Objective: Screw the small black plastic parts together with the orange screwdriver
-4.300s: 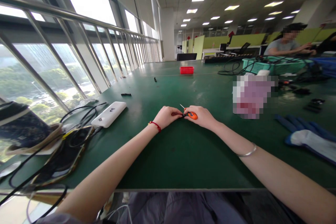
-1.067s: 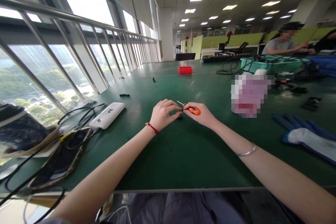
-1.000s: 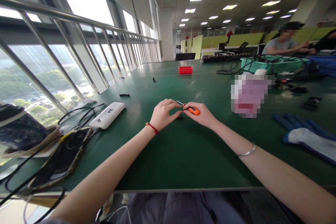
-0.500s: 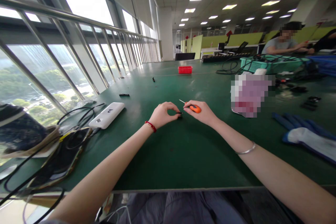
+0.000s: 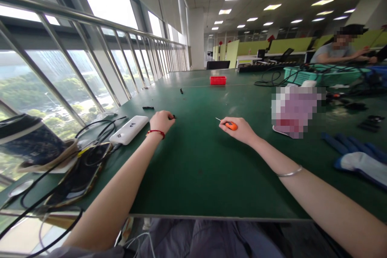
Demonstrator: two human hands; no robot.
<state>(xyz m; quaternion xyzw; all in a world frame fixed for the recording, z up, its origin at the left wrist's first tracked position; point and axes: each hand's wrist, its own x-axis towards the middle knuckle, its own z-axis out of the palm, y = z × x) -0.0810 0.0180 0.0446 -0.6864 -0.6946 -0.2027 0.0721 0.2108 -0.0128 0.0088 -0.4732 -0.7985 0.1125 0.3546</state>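
My left hand [image 5: 161, 122], with a red cord bracelet at the wrist, is closed on a small black part [image 5: 172, 117] above the green table [image 5: 193, 185]. Most of that part is hidden by the fingers, so its kind cannot be made out. The white power bank [image 5: 129, 130] lies just left of this hand. My right hand [image 5: 240, 129] grips a screwdriver [image 5: 231, 125] by its orange and black handle; the thin metal shaft points up and left. A black strip-shaped piece [image 5: 148, 107] rests on the table beyond my left hand.
A red tray [image 5: 218, 80] stands farther back, with another small black piece [image 5: 181, 90] left of it. Blue-and-white gloves [image 5: 359, 159] and a teal basket [image 5: 329, 75] with cables are on the right. A phone [image 5: 80, 175], cables and a dark cup [image 5: 28, 141] occupy the left.
My left hand has moved left with the small black part, away from the screwdriver. My right hand still holds the screwdriver in nearly the same place. The whole view has shifted slightly.
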